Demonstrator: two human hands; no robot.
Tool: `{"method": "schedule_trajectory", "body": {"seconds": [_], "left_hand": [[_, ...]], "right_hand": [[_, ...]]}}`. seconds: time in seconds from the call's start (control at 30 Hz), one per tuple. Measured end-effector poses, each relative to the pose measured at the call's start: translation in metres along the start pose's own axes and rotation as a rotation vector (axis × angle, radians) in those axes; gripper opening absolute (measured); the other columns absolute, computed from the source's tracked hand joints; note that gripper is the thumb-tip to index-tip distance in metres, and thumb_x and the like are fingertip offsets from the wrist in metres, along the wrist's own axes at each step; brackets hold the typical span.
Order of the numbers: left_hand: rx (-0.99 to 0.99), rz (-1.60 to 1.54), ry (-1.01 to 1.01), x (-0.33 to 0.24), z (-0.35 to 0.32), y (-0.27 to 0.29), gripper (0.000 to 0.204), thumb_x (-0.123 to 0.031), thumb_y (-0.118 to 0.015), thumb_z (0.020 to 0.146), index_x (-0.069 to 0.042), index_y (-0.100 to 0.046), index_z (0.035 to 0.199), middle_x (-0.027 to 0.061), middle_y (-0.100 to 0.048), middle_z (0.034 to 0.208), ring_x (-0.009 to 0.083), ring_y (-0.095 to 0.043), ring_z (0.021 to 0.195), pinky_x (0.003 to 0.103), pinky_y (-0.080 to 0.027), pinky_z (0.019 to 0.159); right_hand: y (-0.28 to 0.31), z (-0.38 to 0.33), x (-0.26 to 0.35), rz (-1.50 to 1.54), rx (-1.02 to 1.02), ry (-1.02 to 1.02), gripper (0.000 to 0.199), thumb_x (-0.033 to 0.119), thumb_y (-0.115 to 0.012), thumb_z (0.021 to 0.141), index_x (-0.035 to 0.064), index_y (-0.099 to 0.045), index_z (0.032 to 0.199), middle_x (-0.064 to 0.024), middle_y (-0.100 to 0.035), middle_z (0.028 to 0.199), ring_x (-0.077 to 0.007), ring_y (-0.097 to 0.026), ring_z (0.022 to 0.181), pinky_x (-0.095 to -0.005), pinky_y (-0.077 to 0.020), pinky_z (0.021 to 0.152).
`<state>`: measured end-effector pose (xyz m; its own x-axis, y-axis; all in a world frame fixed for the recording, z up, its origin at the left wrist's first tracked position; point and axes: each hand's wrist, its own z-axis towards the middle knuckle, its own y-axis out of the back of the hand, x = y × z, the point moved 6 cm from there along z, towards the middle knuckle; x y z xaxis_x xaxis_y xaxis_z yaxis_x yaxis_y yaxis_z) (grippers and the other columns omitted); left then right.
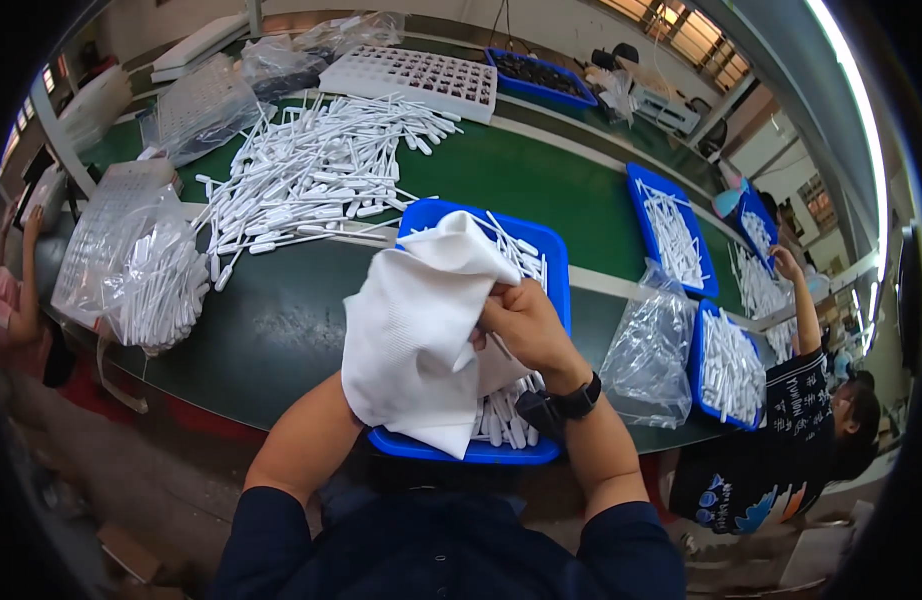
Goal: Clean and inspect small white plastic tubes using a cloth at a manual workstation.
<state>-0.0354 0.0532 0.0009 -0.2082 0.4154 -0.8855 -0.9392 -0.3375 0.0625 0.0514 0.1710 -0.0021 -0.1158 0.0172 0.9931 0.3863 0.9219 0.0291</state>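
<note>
One long green work table (271, 330) runs beneath and beyond the near blue tray (506, 456). Beyond that tray, to its left, spreads a loose pile of white droppers (311, 170); a white foam rack (406, 75) lies farther beyond it. Just right of the tray is a crumpled clear bag (653, 345).

Over the tray's left and middle hangs a white cloth (411, 320), rumpled, its longer run going from the tray's far end to its near rim. The cloth lies mainly left of the right hand (529, 325), whose fingers are at its right edge, above the tray. Those fingers are curled in with little or no gap, thumb against them, seemingly pinching a fold. The left forearm (306, 440) comes in from the tray's left and goes under the cloth; the left hand is hidden, so its grip cannot be told. Smallest, some droppers (506, 420) show inside the tray's near end.
</note>
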Motion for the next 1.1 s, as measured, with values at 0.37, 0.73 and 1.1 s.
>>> {"method": "schedule_trajectory", "body": {"seconds": [0.37,0.73,1.1], "left_hand": [[-0.194,0.098,0.119,-0.013,-0.023,0.007,0.061,0.001,-0.071,0.083,0.002,-0.046,0.138,0.0120,-0.060,0.113,0.0186,-0.059,0.103,0.029,-0.050,0.090],[-0.121,0.050,0.229,-0.021,-0.009,0.003,0.064,-0.003,-0.074,0.085,0.001,-0.042,0.140,0.0089,-0.055,0.114,0.0187,-0.053,0.105,0.030,-0.048,0.094],[-0.133,-0.034,0.353,0.029,-0.011,0.007,0.065,-0.011,-0.081,0.079,0.004,-0.048,0.132,0.0116,-0.056,0.112,0.0247,-0.056,0.101,0.033,-0.049,0.088]], "right_hand": [[0.007,-0.012,0.002,0.178,0.075,-0.011,0.022,0.020,-0.065,0.100,-0.0019,-0.069,0.097,0.0004,-0.060,0.068,-0.0059,-0.053,0.057,-0.0206,-0.0423,0.054],[0.004,-0.007,-0.005,0.017,0.052,0.023,0.025,0.026,-0.065,0.101,0.0015,-0.070,0.096,0.0041,-0.057,0.066,-0.0023,-0.048,0.057,-0.0192,-0.0362,0.052],[0.011,-0.005,-0.003,0.083,0.010,0.003,0.025,0.021,-0.060,0.103,-0.0013,-0.070,0.100,0.0033,-0.055,0.064,-0.0025,-0.046,0.056,-0.0189,-0.0349,0.052]]}}
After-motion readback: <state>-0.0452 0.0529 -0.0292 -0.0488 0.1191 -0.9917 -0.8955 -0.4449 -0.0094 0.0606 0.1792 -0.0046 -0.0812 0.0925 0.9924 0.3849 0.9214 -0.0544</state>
